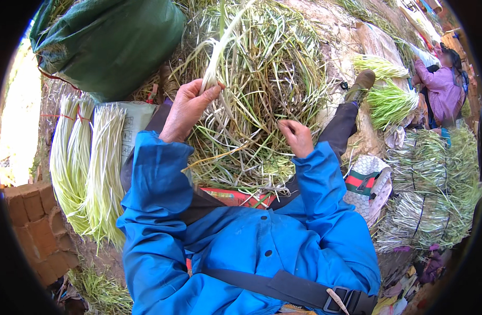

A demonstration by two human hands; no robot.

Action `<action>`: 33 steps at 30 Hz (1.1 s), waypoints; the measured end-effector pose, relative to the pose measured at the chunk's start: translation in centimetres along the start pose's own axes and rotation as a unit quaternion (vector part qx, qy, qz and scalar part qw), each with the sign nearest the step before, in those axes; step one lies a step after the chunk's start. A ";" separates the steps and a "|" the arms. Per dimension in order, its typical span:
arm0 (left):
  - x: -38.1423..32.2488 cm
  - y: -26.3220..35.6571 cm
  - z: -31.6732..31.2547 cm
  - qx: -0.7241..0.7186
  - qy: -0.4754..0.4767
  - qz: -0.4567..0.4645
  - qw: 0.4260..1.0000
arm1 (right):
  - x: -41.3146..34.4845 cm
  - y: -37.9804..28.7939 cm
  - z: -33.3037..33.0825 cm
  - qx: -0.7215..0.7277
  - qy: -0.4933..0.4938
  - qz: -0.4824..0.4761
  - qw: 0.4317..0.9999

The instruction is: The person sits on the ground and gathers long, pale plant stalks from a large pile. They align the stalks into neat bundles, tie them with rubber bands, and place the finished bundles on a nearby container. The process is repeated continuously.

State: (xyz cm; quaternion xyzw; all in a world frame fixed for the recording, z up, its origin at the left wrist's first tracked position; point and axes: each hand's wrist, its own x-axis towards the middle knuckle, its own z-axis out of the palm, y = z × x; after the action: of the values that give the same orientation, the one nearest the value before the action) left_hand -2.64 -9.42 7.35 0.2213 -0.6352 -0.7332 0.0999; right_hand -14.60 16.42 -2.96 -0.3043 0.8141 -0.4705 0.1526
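My left hand point(193, 103) grips a small bunch of pale blanched chive-like stalks point(215, 63) by one end, and the other end points up and away from me. Lower and to the right, my right hand point(298, 136) has its fingers curled together. No stalk shows clearly in it, though a bit of green leaf lies by its fingertips. Beneath both hands, between my legs, spreads a large heap of loose, tangled green, white and browned leaves point(264, 75). Part of a red printed surface point(237, 197) shows at the heap's near edge.
Sorted pale bundles point(103, 169), some tied red, lie at my left beside a full green sack point(119, 43). Bricks point(36, 228) are stacked lower left. To my right are green bundles point(392, 102), a patterned bag point(369, 185), tied bales point(422, 189) and a seated person point(442, 88).
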 end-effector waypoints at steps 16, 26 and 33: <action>-0.2 2.7 -4.0 -0.131 0.189 0.135 0.964 | -7.4 4.8 4.6 -0.375 -0.298 0.013 0.878; 0.1 2.8 -4.4 -0.172 0.160 0.092 0.968 | -4.4 0.4 -0.2 -0.301 -0.081 0.018 0.950; 0.0 2.4 -2.2 -0.193 0.109 0.042 0.974 | 4.7 -11.3 4.4 -0.074 0.071 -0.309 0.946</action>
State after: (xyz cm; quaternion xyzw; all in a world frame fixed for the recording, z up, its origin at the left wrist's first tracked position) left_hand -2.01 -11.80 9.48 0.2497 -0.4756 -0.8085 0.2404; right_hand -11.89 6.19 4.69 -0.5171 0.7213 -0.4537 -0.0808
